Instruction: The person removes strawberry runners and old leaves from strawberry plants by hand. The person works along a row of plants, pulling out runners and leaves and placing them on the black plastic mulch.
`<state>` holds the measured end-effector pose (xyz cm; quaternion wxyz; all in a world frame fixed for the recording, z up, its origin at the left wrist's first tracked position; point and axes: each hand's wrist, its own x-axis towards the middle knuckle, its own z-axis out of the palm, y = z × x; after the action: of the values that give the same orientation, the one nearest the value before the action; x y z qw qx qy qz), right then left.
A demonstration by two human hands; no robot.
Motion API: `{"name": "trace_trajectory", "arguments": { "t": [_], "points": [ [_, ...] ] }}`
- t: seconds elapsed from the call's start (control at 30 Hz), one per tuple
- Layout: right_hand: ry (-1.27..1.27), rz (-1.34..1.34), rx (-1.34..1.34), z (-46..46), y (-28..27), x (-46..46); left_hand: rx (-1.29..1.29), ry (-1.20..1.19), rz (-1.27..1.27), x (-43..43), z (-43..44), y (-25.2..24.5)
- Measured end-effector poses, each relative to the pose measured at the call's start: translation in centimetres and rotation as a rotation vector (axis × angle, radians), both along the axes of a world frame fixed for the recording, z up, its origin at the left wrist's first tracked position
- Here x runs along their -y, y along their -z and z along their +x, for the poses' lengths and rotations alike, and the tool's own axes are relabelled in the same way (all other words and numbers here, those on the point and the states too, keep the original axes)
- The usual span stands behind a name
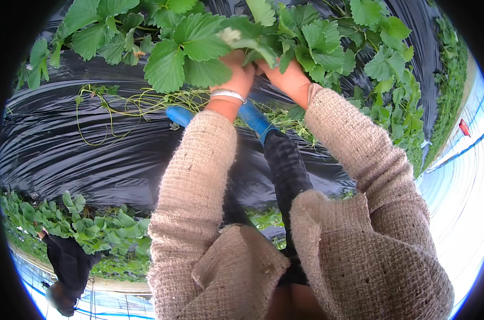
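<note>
Both of my hands reach in among the leaves of a strawberry plant (204, 34) growing in a row. A pale bangle circles the wrist of my left hand (237, 74), whose fingers vanish under the foliage. Close beside it, my right hand (284, 80) also has its fingers covered by leaves. The two hands nearly meet at the lower edge of the plant. Whatever they touch or grip there is hidden. A blurred pale spot (230, 36), perhaps a flower, shows above the left hand.
Long thin strawberry runners (146, 100) lie on black plastic mulch film (86, 160) around my blue boots (258, 122). Another leafy row (118, 228) runs behind me, where a person in dark clothes (68, 256) bends over. Translucent greenhouse sheeting (454, 200) rises at the right.
</note>
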<state>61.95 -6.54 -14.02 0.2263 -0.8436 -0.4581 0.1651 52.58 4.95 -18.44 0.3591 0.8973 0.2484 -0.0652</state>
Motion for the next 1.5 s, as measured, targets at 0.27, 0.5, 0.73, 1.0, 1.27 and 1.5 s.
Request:
{"name": "trace_trajectory", "arguments": {
  "t": [0.27,0.5,0.73,1.0,1.27,1.5],
  "points": [
    [1.152,0.224,-1.46,0.1,2.5,-1.4,0.092,-0.028,-0.211,-0.1,-0.9,-0.9],
    [1.26,0.305,-1.933,1.8,1.9,-0.7,-0.075,-0.172,-0.492,-0.8,0.5,-1.7],
    [1.088,0.257,-1.763,1.1,1.2,1.0,-0.378,-0.086,-0.402,-0.2,0.2,0.9],
    [0.806,-0.007,-1.526,-0.3,-1.7,0.4,-0.195,-0.674,-0.326,3.7,1.5,6.5],
    [0.76,-0.098,-1.296,-1.7,-6.8,1.2,-0.158,-0.722,-0.729,2.1,0.9,9.1],
    [0.78,0.013,-1.44,-2.5,-8.2,4.0,-0.175,-0.558,-1.506,0.4,2.4,-0.7]
  ]
}}
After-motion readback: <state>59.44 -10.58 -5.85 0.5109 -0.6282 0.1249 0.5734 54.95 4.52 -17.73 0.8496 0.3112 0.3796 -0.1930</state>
